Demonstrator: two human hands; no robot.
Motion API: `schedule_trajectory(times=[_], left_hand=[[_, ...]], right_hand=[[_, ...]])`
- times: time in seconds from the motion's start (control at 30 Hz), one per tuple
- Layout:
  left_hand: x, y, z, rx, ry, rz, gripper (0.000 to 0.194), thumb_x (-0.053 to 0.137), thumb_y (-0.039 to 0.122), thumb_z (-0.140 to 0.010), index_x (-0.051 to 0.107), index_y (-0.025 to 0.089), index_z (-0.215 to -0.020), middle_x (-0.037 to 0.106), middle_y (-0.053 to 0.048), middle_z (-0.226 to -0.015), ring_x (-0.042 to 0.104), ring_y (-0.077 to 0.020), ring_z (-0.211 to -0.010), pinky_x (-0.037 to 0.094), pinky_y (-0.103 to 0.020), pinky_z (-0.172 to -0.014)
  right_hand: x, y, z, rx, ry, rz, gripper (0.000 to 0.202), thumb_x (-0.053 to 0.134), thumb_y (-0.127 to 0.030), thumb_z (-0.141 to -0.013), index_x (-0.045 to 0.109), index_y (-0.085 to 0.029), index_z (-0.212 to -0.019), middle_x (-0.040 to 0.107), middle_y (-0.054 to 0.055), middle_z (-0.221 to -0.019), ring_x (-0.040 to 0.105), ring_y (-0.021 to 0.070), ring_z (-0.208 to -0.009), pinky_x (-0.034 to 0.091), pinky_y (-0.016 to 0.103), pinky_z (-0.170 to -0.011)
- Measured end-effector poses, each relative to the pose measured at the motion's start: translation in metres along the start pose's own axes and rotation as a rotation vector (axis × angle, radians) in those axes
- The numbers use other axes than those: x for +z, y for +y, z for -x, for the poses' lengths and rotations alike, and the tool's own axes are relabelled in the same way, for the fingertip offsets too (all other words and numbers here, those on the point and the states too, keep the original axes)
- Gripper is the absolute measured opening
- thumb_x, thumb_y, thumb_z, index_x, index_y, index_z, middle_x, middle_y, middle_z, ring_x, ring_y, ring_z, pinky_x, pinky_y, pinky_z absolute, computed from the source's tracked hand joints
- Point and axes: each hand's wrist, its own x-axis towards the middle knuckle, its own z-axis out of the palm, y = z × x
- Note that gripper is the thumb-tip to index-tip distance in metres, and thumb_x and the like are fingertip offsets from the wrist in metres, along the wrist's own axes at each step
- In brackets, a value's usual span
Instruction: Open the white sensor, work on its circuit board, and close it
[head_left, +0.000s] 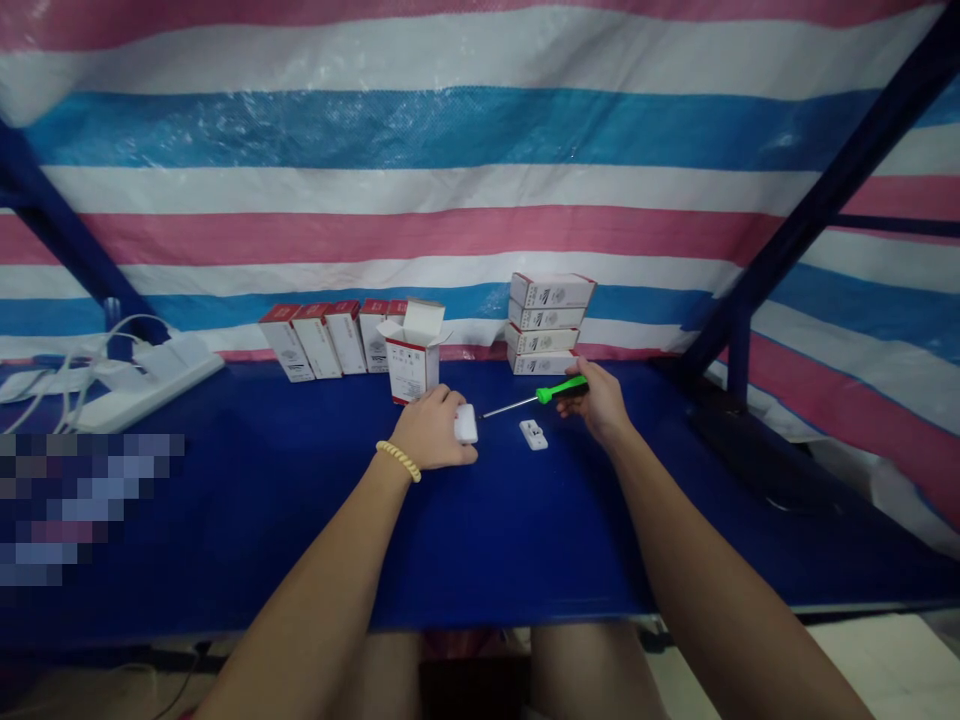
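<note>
My left hand (431, 430) is closed around a small white device (466, 425) just above the blue table (495, 540). A screwdriver (562, 389) with a green and black handle is gripped in my right hand (596, 400). Its metal shaft points left, and the tip is at or very near the right side of the device; whether they touch is too small to tell. On the table between my hands lies a small white plate-like part (533, 434) with openings in it. An open white and red box (412, 365) stands just behind my left hand, flaps up.
Several white and red boxes (319, 342) stand in a row at the back left. More boxes (550, 318) are stacked behind my right hand. A power strip (150, 385) with white cables lies at far left. A dark flat object (757, 450) is at right.
</note>
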Motion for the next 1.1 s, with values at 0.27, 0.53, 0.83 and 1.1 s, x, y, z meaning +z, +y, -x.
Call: schedule_trajectory(times=[0.27,0.53,0.83,1.1], left_hand=[[-0.004,-0.006,-0.003,0.030,0.022,0.085,0.058,0.077,0.042,-0.059,0.062,0.017,-0.110,0.061,-0.008,-0.106,0.058,-0.0264,-0.099,0.049,-0.038,-0.084],[-0.008,0.000,-0.003,-0.041,0.001,0.028,0.054,0.077,0.038,-0.057,0.064,0.020,-0.106,0.064,-0.007,-0.105,0.060,-0.0280,-0.097,0.050,-0.038,-0.077],[-0.008,-0.009,-0.003,-0.075,0.012,0.051,0.059,0.077,0.040,-0.059,0.062,0.019,-0.111,0.064,-0.007,-0.112,0.060,-0.0277,-0.103,0.050,-0.039,-0.083],[-0.006,-0.014,-0.003,-0.094,0.018,0.079,0.059,0.078,0.040,-0.056,0.062,0.019,-0.109,0.064,-0.006,-0.111,0.060,-0.0270,-0.103,0.050,-0.039,-0.085]], right_hand=[[0.000,-0.003,0.000,-0.218,0.101,0.066,0.038,0.064,-0.056,-0.070,0.047,-0.022,-0.073,0.049,-0.005,-0.045,0.049,0.0125,-0.033,0.036,0.023,-0.030],[0.002,-0.004,0.004,-0.259,0.093,0.108,0.038,0.063,-0.057,-0.072,0.047,-0.022,-0.073,0.046,-0.006,-0.042,0.048,0.0120,-0.033,0.035,0.023,-0.031],[-0.003,-0.004,0.003,-0.283,0.051,0.199,0.036,0.065,-0.054,-0.072,0.049,-0.022,-0.069,0.042,-0.007,-0.039,0.039,0.0085,-0.032,0.028,0.021,-0.031],[-0.008,-0.006,0.006,-0.208,-0.201,-0.133,0.045,0.083,-0.038,-0.054,0.053,-0.021,-0.082,0.062,-0.003,-0.068,0.066,0.0177,-0.058,0.058,0.037,-0.059]])
